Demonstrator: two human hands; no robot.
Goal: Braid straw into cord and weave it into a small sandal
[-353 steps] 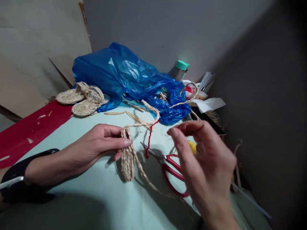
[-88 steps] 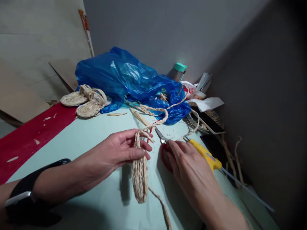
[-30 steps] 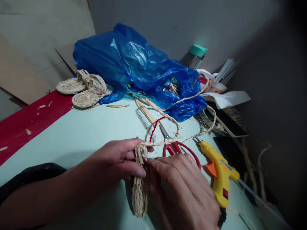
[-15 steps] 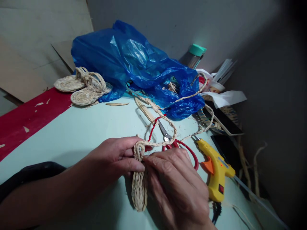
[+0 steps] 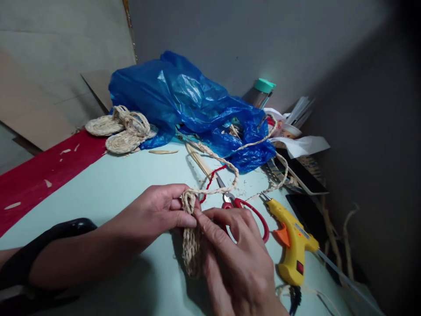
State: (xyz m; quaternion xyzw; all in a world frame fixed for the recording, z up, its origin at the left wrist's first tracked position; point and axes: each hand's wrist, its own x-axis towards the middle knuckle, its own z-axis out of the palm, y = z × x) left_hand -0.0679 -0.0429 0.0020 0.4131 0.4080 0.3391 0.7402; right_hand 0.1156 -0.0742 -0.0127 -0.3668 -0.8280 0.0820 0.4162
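Observation:
My left hand [image 5: 167, 208] is closed around the upper end of a small woven straw sole [image 5: 190, 250], its thumb pressed across the piece. A braided straw cord [image 5: 219, 190] runs from the top of the sole and loops back toward the bag. On the right edge, my right hand [image 5: 238, 259] pinches the sole with its thumb and fingertips, which are partly hidden. Beyond the right hand lie red-handled scissors [image 5: 259, 215], partly covered by it. A red twisted cord [image 5: 210, 182] lies by the blades.
A yellow hot glue gun [image 5: 296, 241] lies on the pale table [image 5: 138, 171] at the right. Straw slippers [image 5: 123, 138] stand at the left on red cloth [image 5: 66, 164]. A blue plastic bag [image 5: 184, 96] fills the back, near a green-lidded bottle [image 5: 263, 90] and a phone-like dark slab [image 5: 304, 210].
The camera view has tilted, so the background sits lower. The sole is angled slightly differently between my hands, and both hands keep hold of it.

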